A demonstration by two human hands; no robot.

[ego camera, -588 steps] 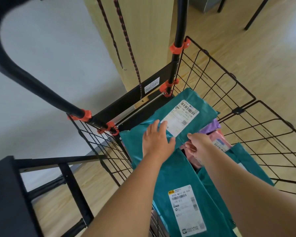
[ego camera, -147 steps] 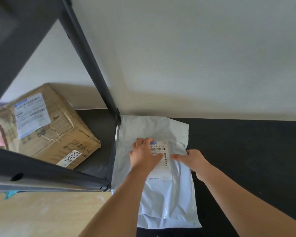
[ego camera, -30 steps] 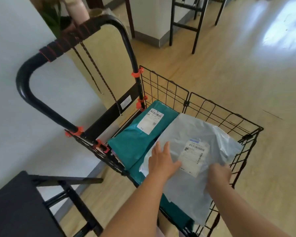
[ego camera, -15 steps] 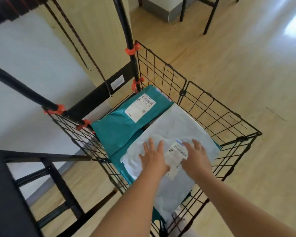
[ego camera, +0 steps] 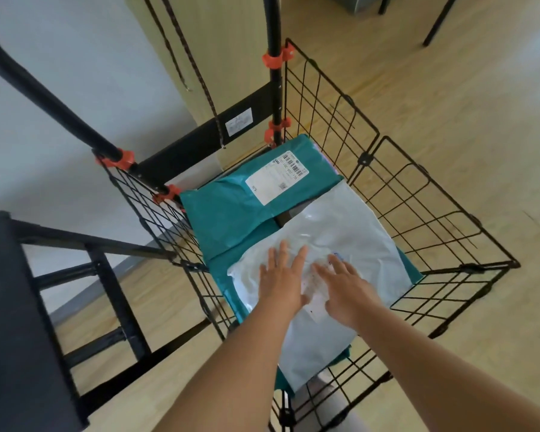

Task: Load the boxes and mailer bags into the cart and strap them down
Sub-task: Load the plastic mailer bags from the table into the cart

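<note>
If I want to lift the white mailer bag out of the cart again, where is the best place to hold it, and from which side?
Probably by its long right edge, coming from above. The white mailer bag lies flat and limp on the teal bags, so only an edge can be pinched. The cart walls block low sideways reaches. Both hands rest open on its middle.

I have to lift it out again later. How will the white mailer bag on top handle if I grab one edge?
The white mailer bag looks floppy: it wrinkles and drapes over the teal bags, so it would likely sag. Its glossy film may be slippery. It seems thin, probably light.
</note>
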